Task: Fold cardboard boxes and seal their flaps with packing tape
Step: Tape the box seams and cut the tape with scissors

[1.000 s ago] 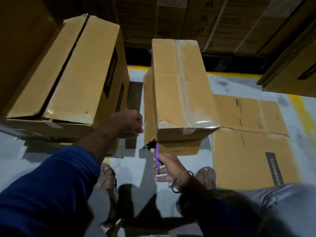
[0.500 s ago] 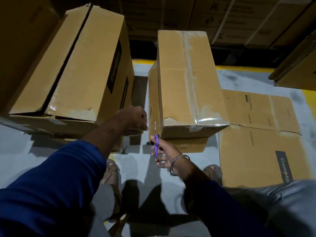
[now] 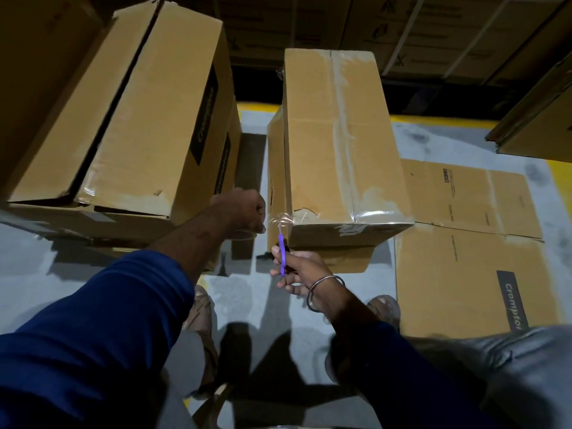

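A closed cardboard box [image 3: 334, 144] stands on the floor in the middle, with clear tape along its top seam and over its near edge. My left hand [image 3: 244, 212] is a fist around a roll of packing tape [image 3: 247, 235], just left of the box's near corner. A strip of clear tape [image 3: 280, 219] stretches from the roll to that corner. My right hand [image 3: 294, 267] holds purple-handled scissors [image 3: 281, 252] upright, with their tip at the stretched tape.
A larger box [image 3: 130, 119] with an untaped top seam stands at the left on other cardboard. Flattened cardboard [image 3: 464, 249] lies on the grey floor at the right. Stacked boxes [image 3: 402, 32] line the back, and my feet are below the hands.
My right hand has raised the scissors up to the tape strip at the box's corner. My left hand has held the roll in place, and the strip now shows stretched.
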